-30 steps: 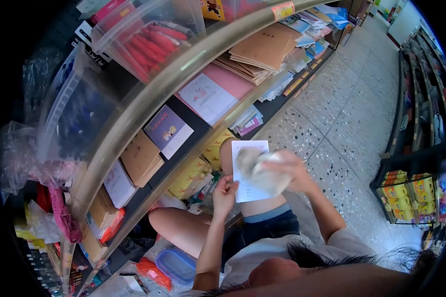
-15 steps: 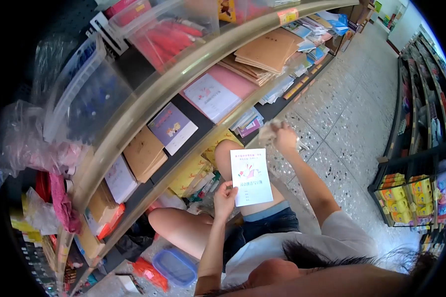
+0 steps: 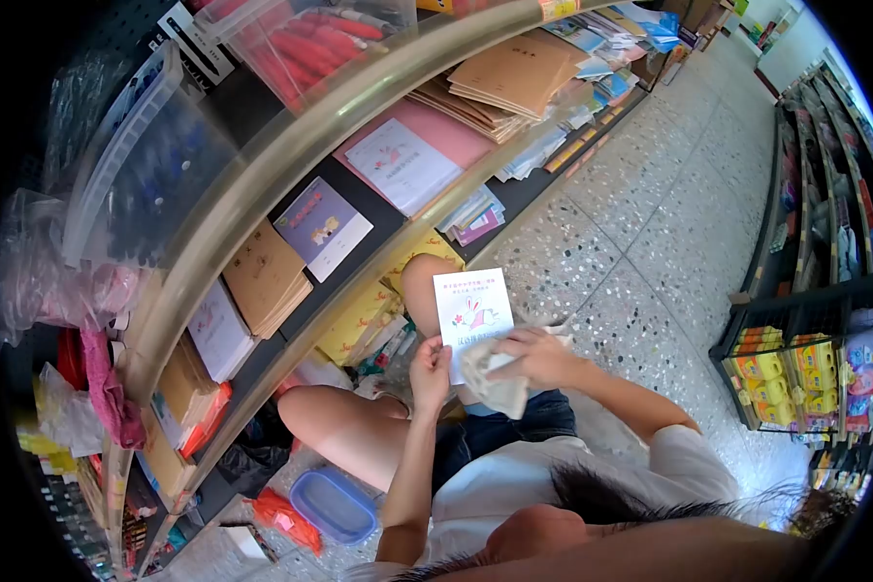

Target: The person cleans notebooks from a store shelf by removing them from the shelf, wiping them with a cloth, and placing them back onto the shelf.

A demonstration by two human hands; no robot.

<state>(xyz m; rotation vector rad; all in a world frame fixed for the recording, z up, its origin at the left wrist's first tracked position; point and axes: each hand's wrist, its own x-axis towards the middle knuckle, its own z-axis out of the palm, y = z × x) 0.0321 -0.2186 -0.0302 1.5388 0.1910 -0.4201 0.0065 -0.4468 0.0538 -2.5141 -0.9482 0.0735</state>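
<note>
A white booklet (image 3: 470, 306) with a pink rabbit drawing and Chinese print on its cover is held up over my lap. My left hand (image 3: 431, 373) pinches its lower left edge between thumb and fingers. Against the lower right of the cover, my right hand (image 3: 538, 357) grips a crumpled, off-white cloth (image 3: 495, 383). The cloth hides part of the cover's lower print, and its folds hang below my fingers.
On the shelf to the left lie a purple booklet (image 3: 322, 228), a white booklet (image 3: 403, 165) and brown notebooks (image 3: 514, 73). A blue-rimmed plastic tub (image 3: 334, 506) sits on the floor beside an orange bag (image 3: 286, 519). Yellow bottles (image 3: 771, 393) stand in a rack at right.
My right hand has brought the cloth from out over the floor, down and left onto the booklet's lower cover. The left hand keeps its pinch, and the booklet has shifted slightly up and left.
</note>
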